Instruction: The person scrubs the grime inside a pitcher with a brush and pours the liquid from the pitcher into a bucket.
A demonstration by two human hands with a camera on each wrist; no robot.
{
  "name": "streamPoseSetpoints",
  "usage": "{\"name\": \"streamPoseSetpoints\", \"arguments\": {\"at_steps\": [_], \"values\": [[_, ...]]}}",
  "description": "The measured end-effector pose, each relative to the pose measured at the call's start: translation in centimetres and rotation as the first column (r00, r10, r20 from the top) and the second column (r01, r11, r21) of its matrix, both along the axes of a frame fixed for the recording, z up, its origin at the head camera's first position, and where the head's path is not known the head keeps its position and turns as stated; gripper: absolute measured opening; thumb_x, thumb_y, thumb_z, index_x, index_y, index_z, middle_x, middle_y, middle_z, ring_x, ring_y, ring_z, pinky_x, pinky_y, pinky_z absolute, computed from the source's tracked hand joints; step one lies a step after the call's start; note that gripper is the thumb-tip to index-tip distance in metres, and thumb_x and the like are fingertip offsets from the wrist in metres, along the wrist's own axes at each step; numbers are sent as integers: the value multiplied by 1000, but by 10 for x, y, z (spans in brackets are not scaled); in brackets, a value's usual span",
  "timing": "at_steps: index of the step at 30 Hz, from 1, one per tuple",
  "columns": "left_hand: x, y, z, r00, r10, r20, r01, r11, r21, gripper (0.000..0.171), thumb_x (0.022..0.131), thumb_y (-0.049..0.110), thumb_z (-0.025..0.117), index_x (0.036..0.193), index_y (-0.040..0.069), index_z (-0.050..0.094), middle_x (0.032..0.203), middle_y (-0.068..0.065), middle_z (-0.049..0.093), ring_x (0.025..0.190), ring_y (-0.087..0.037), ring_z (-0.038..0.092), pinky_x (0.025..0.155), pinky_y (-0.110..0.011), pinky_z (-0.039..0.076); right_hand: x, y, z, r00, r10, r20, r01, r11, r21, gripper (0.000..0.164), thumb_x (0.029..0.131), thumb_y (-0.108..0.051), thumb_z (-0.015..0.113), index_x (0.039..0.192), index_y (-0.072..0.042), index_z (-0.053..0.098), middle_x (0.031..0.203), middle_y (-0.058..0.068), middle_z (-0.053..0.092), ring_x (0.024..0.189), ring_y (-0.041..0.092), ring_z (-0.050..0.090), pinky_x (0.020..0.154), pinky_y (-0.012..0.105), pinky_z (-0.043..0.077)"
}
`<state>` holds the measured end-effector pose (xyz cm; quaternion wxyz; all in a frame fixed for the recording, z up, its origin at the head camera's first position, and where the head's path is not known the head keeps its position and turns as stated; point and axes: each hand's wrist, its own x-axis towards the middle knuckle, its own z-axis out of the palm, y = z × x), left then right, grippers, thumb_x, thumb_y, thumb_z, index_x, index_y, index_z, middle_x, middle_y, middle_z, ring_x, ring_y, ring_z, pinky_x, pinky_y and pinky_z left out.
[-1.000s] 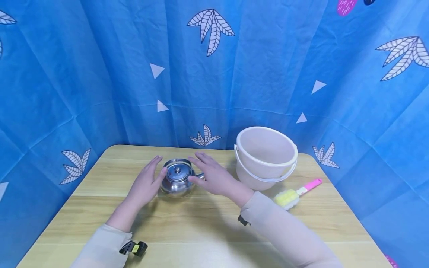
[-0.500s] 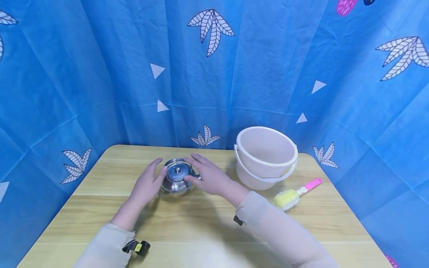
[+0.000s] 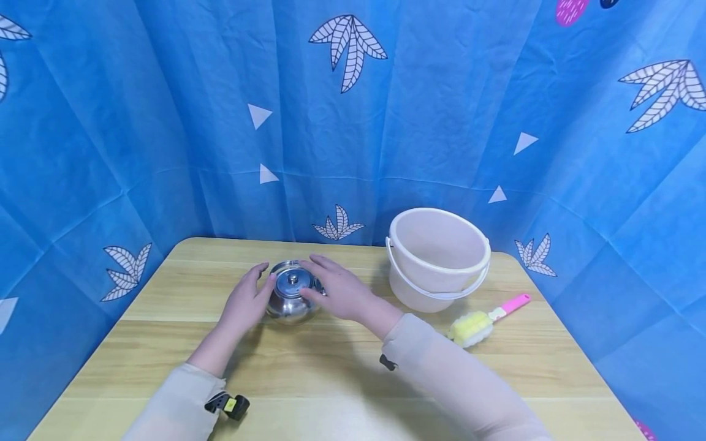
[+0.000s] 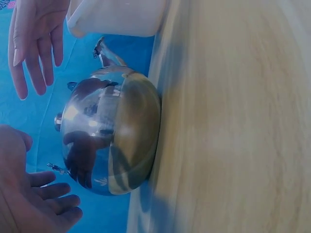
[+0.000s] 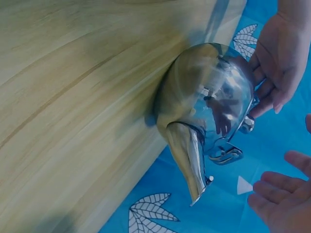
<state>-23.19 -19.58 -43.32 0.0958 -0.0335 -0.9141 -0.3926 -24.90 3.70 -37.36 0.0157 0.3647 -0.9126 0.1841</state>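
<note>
A shiny steel teapot (image 3: 292, 311) with a knobbed lid (image 3: 293, 280) stands upright on the wooden table. My left hand (image 3: 246, 301) is at its left side, fingers extended and thumb close to the pot's edge. On the other side, my right hand (image 3: 343, 291) hovers with fingers spread, its thumb overlapping the pot in the head view. That hand largely hides the spout from above; the right wrist view shows the spout (image 5: 190, 162) pointing to the right hand's side. Both wrist views show the palms facing the teapot (image 4: 114, 131), neither gripping it.
A white bucket (image 3: 436, 278) with its handle hanging down stands at the back right. Nearer on the right lies a sponge brush (image 3: 474, 328) with a pink handle. A blue patterned curtain (image 3: 331, 122) hangs behind the table (image 3: 309, 380).
My right hand has drifted left over the teapot's spout, covering more of it. My left hand has shifted slightly right. The teapot, bucket and brush stay in place.
</note>
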Motion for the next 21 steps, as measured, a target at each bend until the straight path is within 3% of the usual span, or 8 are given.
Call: {"name": "streamPoseSetpoints", "arguments": {"at_steps": [21], "values": [[-5,0,-10,998,17,58,-21,998,63,56,109,33,36,151,-3,36,149,-32,40,136,-48,41,112,-61,32,-9,-16,-14,999,22,-29,-23,999,-25,55,102,-41,56,149,-15,48,153,13,45,139,30,44,114,45,37]]}}
